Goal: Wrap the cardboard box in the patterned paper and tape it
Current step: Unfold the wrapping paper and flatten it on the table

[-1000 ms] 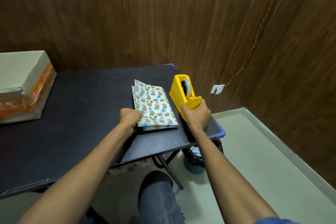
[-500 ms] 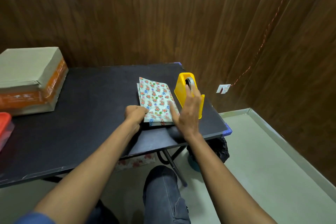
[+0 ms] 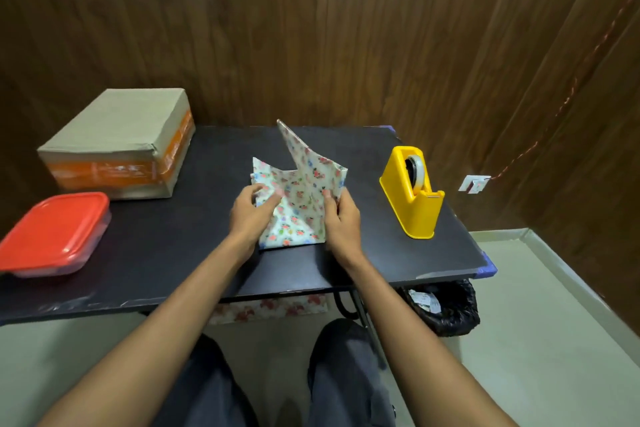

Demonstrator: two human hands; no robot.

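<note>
The folded floral patterned paper (image 3: 298, 204) lies in the middle of the black table (image 3: 173, 246), one flap lifted and standing up toward the wall. My left hand (image 3: 247, 218) pinches a layer at the paper's left side. My right hand (image 3: 341, 218) grips its right edge, thumb on top. The cardboard box (image 3: 117, 139) with orange tape bands sits at the table's back left, apart from both hands. A yellow tape dispenser (image 3: 414, 192) holding a clear roll stands to the right of the paper.
A red-lidded plastic container (image 3: 52, 236) sits at the left front of the table. A black-lined waste bin (image 3: 446, 308) stands on the floor under the table's right corner. Wood-panelled walls close in behind and to the right. My knees are under the front edge.
My right hand left the tape dispenser and took the paper's right edge. Both hands have lifted a flap, so the paper is partly unfolded. The view swung left, revealing the red container.
</note>
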